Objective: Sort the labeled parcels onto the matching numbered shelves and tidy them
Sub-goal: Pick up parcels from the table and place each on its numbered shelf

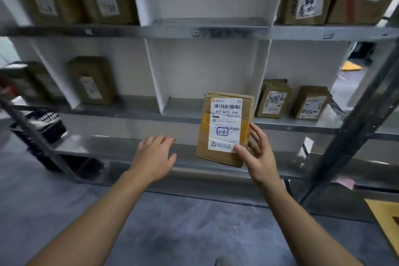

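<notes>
Grey mottled concrete floor (183, 222): closest to us, smooth and hard, below the flat brown cardboard parcel (205, 134) that we take as our landmark.
Left hand (154, 155): left of the parcel and apart from it, palm down, fingers straight and loose, gripping nothing. We judge it waits to steady the load.
Right hand (258, 155): at the parcel's lower right corner, thumb pressed on the white paper label (225, 114), fingers curled behind the right edge, so it grips the parcel.
Parcel: upright, banded with glossy tan tape, slightly dented, in front of the middle bay of the grey metal shelf (129, 108). We hold it face-on, likely to read it.
Label: on the parcel's front, barcode above, handwritten "2-2" in a blue box.
Shelf: just behind the parcel, dull and scuffed. Whether they touch we cannot tell.
White board dividers (155, 80): behind the parcel to either side, thin and matte, walling the bay.
Two small brown parcels (273, 99): right of the parcel, one bay over, upright, labels outward.
</notes>
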Demonstrator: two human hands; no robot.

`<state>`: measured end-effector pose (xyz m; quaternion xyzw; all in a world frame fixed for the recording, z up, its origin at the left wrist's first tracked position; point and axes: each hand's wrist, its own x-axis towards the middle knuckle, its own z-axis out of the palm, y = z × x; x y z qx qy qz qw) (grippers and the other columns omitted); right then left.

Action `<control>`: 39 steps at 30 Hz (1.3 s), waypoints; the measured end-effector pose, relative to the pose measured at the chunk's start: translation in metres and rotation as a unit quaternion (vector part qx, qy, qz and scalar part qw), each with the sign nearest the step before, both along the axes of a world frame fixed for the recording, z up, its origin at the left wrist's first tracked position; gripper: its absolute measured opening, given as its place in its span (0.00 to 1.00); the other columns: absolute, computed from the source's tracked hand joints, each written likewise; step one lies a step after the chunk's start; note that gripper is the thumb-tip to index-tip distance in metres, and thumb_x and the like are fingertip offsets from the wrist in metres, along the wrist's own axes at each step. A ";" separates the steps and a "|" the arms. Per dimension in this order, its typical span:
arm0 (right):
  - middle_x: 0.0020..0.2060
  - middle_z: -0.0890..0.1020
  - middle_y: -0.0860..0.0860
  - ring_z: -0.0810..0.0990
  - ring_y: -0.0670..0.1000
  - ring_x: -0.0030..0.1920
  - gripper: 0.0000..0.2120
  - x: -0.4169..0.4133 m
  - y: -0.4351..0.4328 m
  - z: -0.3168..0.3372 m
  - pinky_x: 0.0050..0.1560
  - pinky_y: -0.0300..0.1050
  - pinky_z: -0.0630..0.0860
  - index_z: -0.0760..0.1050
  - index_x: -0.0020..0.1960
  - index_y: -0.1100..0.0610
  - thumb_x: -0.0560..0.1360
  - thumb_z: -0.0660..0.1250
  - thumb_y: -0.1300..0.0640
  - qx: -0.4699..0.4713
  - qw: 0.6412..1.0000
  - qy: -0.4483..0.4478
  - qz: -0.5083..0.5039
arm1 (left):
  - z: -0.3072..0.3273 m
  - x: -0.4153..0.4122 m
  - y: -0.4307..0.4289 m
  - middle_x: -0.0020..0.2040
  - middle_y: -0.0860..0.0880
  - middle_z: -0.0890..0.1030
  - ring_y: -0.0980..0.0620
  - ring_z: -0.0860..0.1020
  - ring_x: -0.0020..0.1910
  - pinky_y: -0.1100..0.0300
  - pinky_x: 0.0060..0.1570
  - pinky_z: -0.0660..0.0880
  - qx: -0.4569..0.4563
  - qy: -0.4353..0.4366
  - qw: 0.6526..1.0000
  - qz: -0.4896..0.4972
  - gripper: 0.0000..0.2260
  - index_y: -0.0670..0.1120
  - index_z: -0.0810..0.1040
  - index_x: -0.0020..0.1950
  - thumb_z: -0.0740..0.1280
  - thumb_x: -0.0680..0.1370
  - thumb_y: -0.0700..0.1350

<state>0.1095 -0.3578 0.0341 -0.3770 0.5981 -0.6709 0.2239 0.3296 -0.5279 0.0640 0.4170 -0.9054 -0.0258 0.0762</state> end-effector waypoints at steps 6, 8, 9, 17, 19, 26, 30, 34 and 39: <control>0.63 0.77 0.36 0.78 0.41 0.64 0.31 0.032 -0.073 -0.002 0.56 0.45 0.81 0.66 0.71 0.34 0.71 0.73 0.47 -0.003 0.997 -0.048 0.066 | -0.006 0.058 -0.045 0.68 0.49 0.73 0.45 0.70 0.66 0.50 0.67 0.63 -0.013 -0.036 0.997 0.073 0.24 0.52 0.65 0.74 0.61 0.79 0.56; 0.60 0.79 0.35 0.79 0.39 0.61 0.30 0.040 -0.099 -0.002 0.52 0.41 0.81 0.66 0.71 0.35 0.73 0.72 0.50 -0.015 0.994 -0.069 0.079 | -0.008 0.067 -0.065 0.67 0.49 0.73 0.45 0.70 0.66 0.51 0.66 0.64 -0.002 -0.033 0.995 0.092 0.24 0.53 0.65 0.73 0.61 0.79 0.57; 0.58 0.81 0.34 0.80 0.38 0.60 0.28 0.043 -0.112 -0.003 0.51 0.40 0.81 0.66 0.70 0.35 0.75 0.71 0.53 -0.018 0.993 -0.077 0.087 | -0.009 0.070 -0.075 0.67 0.49 0.73 0.45 0.70 0.66 0.51 0.66 0.64 -0.001 -0.031 0.995 0.099 0.23 0.53 0.65 0.73 0.61 0.79 0.57; 0.60 0.81 0.37 0.80 0.48 0.62 0.26 0.069 -0.217 -0.005 0.55 0.51 0.83 0.69 0.69 0.36 0.73 0.72 0.47 0.005 0.981 -0.085 0.174 | -0.015 0.084 -0.161 0.68 0.51 0.74 0.47 0.71 0.66 0.50 0.66 0.65 0.012 0.007 0.988 0.153 0.22 0.54 0.67 0.72 0.61 0.78 0.57; 0.64 0.78 0.40 0.78 0.47 0.65 0.28 0.076 -0.243 -0.006 0.56 0.51 0.82 0.70 0.69 0.35 0.72 0.75 0.41 0.015 0.980 -0.060 0.190 | -0.017 0.094 -0.180 0.68 0.51 0.74 0.48 0.71 0.66 0.50 0.66 0.66 0.013 0.005 0.985 0.172 0.23 0.54 0.67 0.72 0.62 0.78 0.57; 0.69 0.74 0.43 0.74 0.48 0.69 0.29 0.098 -0.325 -0.020 0.62 0.57 0.80 0.69 0.68 0.31 0.68 0.74 0.36 0.040 0.975 -0.015 0.220 | -0.019 0.134 -0.225 0.66 0.50 0.74 0.46 0.70 0.65 0.48 0.65 0.64 0.005 -0.020 0.975 0.221 0.23 0.54 0.67 0.73 0.60 0.78 0.58; 0.68 0.74 0.40 0.74 0.46 0.68 0.27 0.109 -0.367 -0.031 0.62 0.58 0.79 0.69 0.69 0.34 0.73 0.74 0.42 0.042 0.977 -0.008 0.207 | -0.020 0.150 -0.260 0.66 0.50 0.74 0.45 0.70 0.65 0.48 0.65 0.64 0.009 -0.036 0.974 0.221 0.23 0.53 0.66 0.73 0.59 0.79 0.58; 0.69 0.74 0.42 0.74 0.45 0.68 0.27 0.121 -0.413 -0.043 0.65 0.58 0.77 0.69 0.69 0.33 0.73 0.74 0.39 0.051 0.985 0.026 0.162 | -0.022 0.156 -0.309 0.67 0.49 0.73 0.46 0.69 0.66 0.49 0.67 0.63 0.014 -0.033 0.981 0.191 0.23 0.53 0.65 0.73 0.59 0.79 0.57; 0.70 0.73 0.46 0.74 0.48 0.69 0.33 0.137 -0.468 -0.050 0.66 0.58 0.77 0.69 0.71 0.36 0.68 0.73 0.35 0.051 0.994 0.001 0.093 | -0.021 0.168 -0.387 0.71 0.49 0.70 0.46 0.66 0.69 0.49 0.68 0.62 0.033 -0.036 0.989 0.137 0.24 0.53 0.63 0.75 0.59 0.80 0.56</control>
